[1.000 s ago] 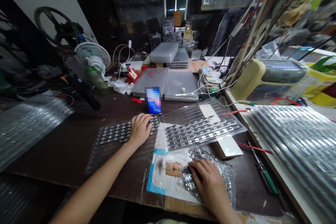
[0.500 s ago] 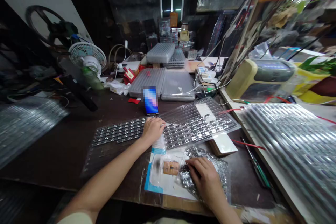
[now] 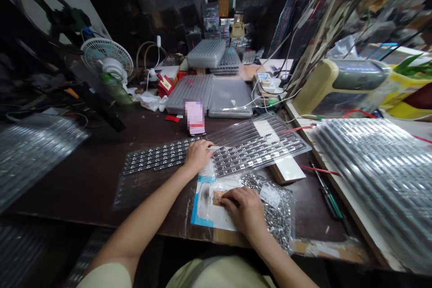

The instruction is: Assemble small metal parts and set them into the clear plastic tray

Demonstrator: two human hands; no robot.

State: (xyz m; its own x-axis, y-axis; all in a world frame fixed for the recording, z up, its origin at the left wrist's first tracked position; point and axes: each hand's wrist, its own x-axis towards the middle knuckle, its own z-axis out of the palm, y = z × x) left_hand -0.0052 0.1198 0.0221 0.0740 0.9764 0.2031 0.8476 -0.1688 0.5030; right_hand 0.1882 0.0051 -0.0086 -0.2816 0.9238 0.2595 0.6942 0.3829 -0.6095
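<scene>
Strips only part-fill our tray; we cannot tell if left hand or, nearer the table's front edge, right hand holds anything.

Left hand beyond right hand

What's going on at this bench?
A person works bare-handed. The left hand is at the facing ends of the left tray and right tray, both carrying rows of metal parts. The right hand is at a small orange-brown patch; any pinch is unclear. A clear bag of metal pieces lies beside it. A phone stands beyond.
</scene>
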